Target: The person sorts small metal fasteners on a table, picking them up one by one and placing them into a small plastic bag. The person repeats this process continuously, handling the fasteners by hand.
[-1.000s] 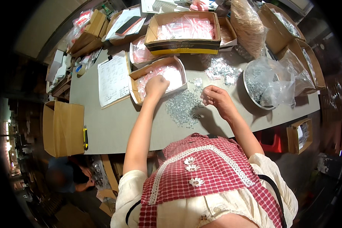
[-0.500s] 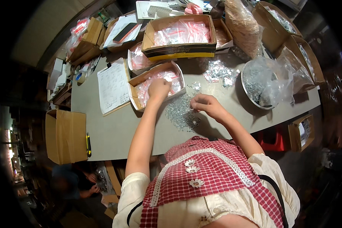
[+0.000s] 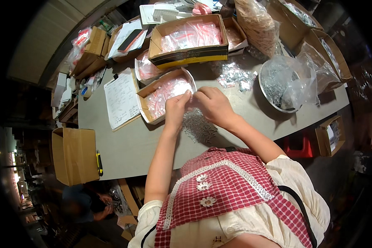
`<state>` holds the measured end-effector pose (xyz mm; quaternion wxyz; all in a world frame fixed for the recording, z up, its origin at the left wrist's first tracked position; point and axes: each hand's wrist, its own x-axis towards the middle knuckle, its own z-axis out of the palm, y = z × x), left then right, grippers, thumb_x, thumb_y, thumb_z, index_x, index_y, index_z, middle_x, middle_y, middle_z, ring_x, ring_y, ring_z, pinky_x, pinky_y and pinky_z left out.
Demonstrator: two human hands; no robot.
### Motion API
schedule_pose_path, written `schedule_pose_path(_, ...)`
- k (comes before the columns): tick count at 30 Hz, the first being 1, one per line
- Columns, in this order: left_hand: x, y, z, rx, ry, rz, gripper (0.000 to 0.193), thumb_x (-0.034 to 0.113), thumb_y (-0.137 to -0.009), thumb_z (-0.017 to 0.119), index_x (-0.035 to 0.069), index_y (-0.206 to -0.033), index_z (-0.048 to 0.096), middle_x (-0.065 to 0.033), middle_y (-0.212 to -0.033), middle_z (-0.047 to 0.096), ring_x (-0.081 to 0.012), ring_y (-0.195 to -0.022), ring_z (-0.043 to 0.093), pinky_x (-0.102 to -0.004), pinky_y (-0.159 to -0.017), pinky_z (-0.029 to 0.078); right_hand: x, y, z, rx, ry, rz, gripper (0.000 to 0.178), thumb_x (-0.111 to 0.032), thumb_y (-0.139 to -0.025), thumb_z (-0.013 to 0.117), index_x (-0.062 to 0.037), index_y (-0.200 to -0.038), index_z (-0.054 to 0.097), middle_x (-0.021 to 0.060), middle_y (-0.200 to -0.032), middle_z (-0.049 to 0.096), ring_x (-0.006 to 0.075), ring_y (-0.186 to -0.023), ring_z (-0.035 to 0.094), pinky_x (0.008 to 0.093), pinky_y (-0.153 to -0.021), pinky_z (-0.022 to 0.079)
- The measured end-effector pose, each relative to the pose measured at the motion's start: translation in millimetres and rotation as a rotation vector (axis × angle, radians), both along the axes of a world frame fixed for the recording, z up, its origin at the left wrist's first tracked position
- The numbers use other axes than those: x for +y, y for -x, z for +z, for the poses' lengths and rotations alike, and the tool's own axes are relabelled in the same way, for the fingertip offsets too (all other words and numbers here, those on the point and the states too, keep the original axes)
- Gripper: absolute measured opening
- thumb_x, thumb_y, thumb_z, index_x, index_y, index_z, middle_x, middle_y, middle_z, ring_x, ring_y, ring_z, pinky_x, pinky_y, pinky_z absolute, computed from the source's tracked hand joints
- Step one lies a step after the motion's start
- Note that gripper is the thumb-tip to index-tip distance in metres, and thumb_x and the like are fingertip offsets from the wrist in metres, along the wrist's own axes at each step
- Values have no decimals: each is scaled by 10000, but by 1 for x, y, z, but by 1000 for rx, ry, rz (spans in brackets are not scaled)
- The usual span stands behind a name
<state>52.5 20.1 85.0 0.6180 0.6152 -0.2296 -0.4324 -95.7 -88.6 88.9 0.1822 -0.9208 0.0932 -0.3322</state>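
Observation:
My left hand (image 3: 177, 109) and my right hand (image 3: 215, 106) meet fingertip to fingertip just beyond a pile of small metal screws or pins (image 3: 198, 127). Both are closed in a pinch. Whatever sits between the fingertips is too small and too covered to make out. Left of the fingers stands an open cardboard box (image 3: 153, 121) holding small clear zip bags with red strips (image 3: 164, 96). Past my right hand, several small filled bags (image 3: 235, 76) lie in a loose heap.
A larger yellow-and-black box (image 3: 190, 58) of zip bags stands behind. To the right is a metal bowl (image 3: 263, 93) of hardware, partly under clear plastic. On the left lie a clipboard with paper (image 3: 122, 99), a cutter knife (image 3: 99, 163) and an empty carton (image 3: 74, 157). Another person (image 3: 80, 204) works lower left.
My left hand has come out of the box of zip bags and moved right to my right hand. My right hand has risen from the screw pile to meet it. The view has shifted slightly.

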Motion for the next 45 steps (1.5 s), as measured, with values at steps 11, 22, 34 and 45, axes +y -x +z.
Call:
schedule_pose_path(11, 15, 35, -4, -748, -62, -14, 164, 169, -880, 743, 22, -952, 753, -42, -800, 726, -102, -732, 653, -268, -675, 516, 1, 35, -12, 58, -1461, 196, 128, -78, -967, 618, 28, -1028, 655, 72, -879, 689, 136, -766, 684, 266, -688, 555)
schedule_pose_path(22, 22, 49, 1, -676, 34, -205, 142, 134, -843, 747, 28, -937, 742, -80, -866, 732, -152, -767, 662, -290, -712, 514, -5, 59, -2, 425, -1328, 273, 183, -144, -884, 738, -45, -810, 603, -21, -707, 590, 70, -645, 538, 231, -588, 414)
schedule_pose_path(34, 30, 57, 23, -665, -85, -258, 201, 212, -897, 717, 11, -896, 725, -61, -747, 690, -101, -671, 601, -279, -623, 480, 14, 50, -25, 155, -1328, 185, 261, -110, -794, 747, -68, -653, 532, -54, -636, 523, 35, -617, 439, 237, -547, 340)
schedule_pose_path(45, 31, 50, 7, -501, -192, -257, 224, 243, -878, 709, 24, -876, 754, -51, -680, 675, -124, -583, 582, -286, -540, 442, 16, 57, -4, 359, -1001, 65, 207, -193, -833, 751, -44, -792, 612, 39, -665, 598, 107, -596, 540, 279, -568, 427)
